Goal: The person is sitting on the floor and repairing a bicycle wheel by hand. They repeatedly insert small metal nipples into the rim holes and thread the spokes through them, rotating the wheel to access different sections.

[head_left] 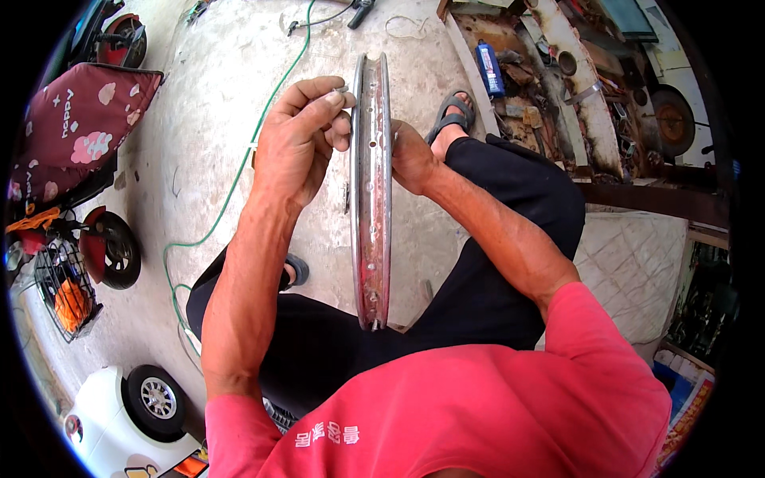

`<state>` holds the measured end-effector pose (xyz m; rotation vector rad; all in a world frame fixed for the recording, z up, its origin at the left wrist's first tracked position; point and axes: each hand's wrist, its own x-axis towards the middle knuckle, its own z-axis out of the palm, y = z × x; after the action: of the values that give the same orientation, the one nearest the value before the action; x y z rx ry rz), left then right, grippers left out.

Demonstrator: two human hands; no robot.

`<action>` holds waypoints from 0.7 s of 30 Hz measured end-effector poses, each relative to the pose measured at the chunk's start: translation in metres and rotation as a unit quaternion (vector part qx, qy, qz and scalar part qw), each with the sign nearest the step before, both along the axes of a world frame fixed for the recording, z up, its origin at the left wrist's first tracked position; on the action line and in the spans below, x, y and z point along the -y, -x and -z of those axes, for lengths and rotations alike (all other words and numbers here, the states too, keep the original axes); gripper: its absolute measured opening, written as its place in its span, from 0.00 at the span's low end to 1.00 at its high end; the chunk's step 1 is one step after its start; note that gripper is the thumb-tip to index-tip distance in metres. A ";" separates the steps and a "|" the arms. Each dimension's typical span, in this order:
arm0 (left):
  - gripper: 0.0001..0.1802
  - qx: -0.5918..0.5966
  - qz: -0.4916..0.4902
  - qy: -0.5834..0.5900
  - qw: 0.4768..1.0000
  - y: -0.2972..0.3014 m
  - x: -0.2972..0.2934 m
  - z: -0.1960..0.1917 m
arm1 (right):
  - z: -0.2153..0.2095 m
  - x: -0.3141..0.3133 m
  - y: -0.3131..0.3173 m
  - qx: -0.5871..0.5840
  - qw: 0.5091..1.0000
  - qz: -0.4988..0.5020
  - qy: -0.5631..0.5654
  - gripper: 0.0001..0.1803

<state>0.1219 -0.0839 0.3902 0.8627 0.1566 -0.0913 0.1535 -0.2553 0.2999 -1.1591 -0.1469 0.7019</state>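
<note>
A bare metal wheel rim (371,191), rusty and reddish along its inner channel, stands upright on edge between my knees. My left hand (299,139) is at the rim's upper left side, fingertips pinched on a small metal piece against the rim's edge. My right hand (410,155) holds the rim from the right side, its fingers partly hidden behind the metal. I am seated, in black trousers and a pink shirt, with grey sandals (453,111) on the concrete floor.
A green hose (239,171) runs across the concrete floor. A scooter with a patterned red seat cover (76,119) and a wire basket (64,291) stands at left. A small white car (131,406) is at lower left. A blue spray can (489,68) lies on a cluttered rusty bench.
</note>
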 end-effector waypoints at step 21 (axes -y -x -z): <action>0.12 0.046 -0.013 -0.030 0.998 -0.001 0.002 0.012 | -0.006 0.003 0.001 0.042 0.999 -0.011 -0.032 0.24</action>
<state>0.1230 -0.0864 0.3782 0.9221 0.0849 -0.0227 0.1529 -0.2581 0.3063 -1.1282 -0.2511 0.6644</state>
